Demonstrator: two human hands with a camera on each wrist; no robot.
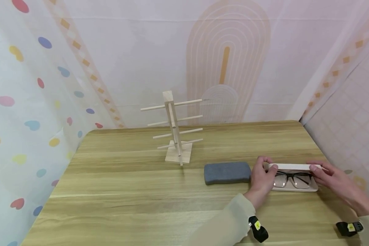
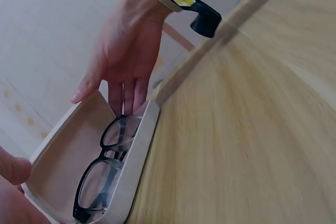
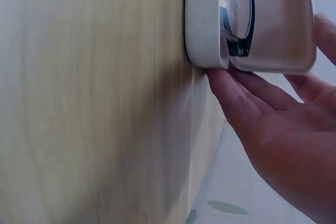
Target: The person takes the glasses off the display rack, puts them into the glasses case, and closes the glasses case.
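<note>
A pale glasses case stands on the table at the right, its lid raised. Inside lies a pair of black-framed glasses with clear lenses, also visible in the left wrist view. My left hand holds the case's left end, thumb on the lid's edge. At the opposite end my right hand grips the lid's corner with its thumb. In the right wrist view, fingers of that hand touch the case's end. Part of the left hand's fingers is hidden behind the case.
A closed grey glasses case lies just left of my left hand. Farther back stands a wooden rack with several horizontal pegs on a square base. A patterned curtain hangs behind the wooden table.
</note>
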